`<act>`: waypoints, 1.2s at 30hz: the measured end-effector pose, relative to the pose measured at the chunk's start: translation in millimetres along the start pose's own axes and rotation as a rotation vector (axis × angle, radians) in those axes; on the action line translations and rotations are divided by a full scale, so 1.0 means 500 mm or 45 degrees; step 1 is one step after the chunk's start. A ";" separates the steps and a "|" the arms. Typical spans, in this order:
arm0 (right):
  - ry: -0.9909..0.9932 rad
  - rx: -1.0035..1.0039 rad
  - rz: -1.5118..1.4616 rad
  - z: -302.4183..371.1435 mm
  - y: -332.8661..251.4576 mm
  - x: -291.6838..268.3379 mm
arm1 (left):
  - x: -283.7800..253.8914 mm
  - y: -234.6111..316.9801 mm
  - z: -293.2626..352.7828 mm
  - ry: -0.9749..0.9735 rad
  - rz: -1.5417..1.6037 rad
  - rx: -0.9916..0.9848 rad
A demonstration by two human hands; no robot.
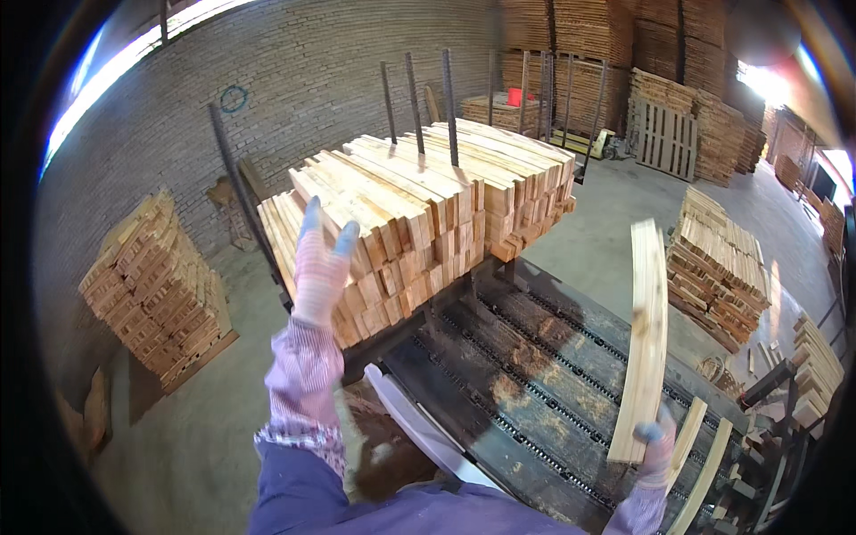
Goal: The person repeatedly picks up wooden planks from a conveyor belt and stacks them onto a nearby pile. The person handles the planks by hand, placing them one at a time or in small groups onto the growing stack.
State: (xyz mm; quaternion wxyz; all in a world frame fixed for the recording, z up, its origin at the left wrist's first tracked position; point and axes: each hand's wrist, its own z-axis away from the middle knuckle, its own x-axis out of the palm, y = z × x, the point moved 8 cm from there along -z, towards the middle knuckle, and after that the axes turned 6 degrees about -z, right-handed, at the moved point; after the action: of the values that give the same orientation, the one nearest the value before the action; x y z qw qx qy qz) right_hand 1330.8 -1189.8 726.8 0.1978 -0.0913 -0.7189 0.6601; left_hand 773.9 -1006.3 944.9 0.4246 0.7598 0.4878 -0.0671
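Observation:
In a light striped glove with bluish fingertips, my left hand (323, 267) reaches out in front of a large stack of wooden boards (401, 214). Its fingers are apart and hold nothing; I cannot tell whether they touch the boards. My right hand (658, 448), gloved alike, grips the near end of a long pale wooden board (646, 330). That board is raised over the dark metal chain conveyor (526, 410), its far end tilted up. Two loose strips of wood (700, 473) lie on the conveyor beside my right hand.
Upright metal posts (450, 107) rise around the large stack. Wood piles stand on the floor at left (165, 294) and right (713, 267). A pallet (664, 138) leans against tall timber stacks at the back. Brick wall (303, 80) runs behind. A pale curved panel (415, 419) borders the conveyor's left side.

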 end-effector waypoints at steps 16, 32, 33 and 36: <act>-0.108 -0.908 0.860 -0.928 -0.397 0.671 | 0.476 -0.179 0.553 -1.893 0.409 0.332; 0.022 -0.834 1.742 -0.986 -0.265 0.737 | 0.604 -0.216 0.551 -1.797 0.374 0.225; -0.017 -0.839 1.685 -0.922 -0.236 0.664 | 0.593 -0.203 0.561 -1.779 0.389 0.298; -0.086 -0.487 1.812 -0.729 -0.047 0.317 | 0.573 -0.158 0.536 -1.935 0.336 0.326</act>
State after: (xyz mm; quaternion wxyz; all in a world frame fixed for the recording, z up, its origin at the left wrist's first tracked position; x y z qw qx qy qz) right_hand 1337.9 -797.6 794.2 -0.3199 -0.5483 -0.5940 0.4942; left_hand 942.0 -987.7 582.4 0.5555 0.6002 -0.0426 -0.5738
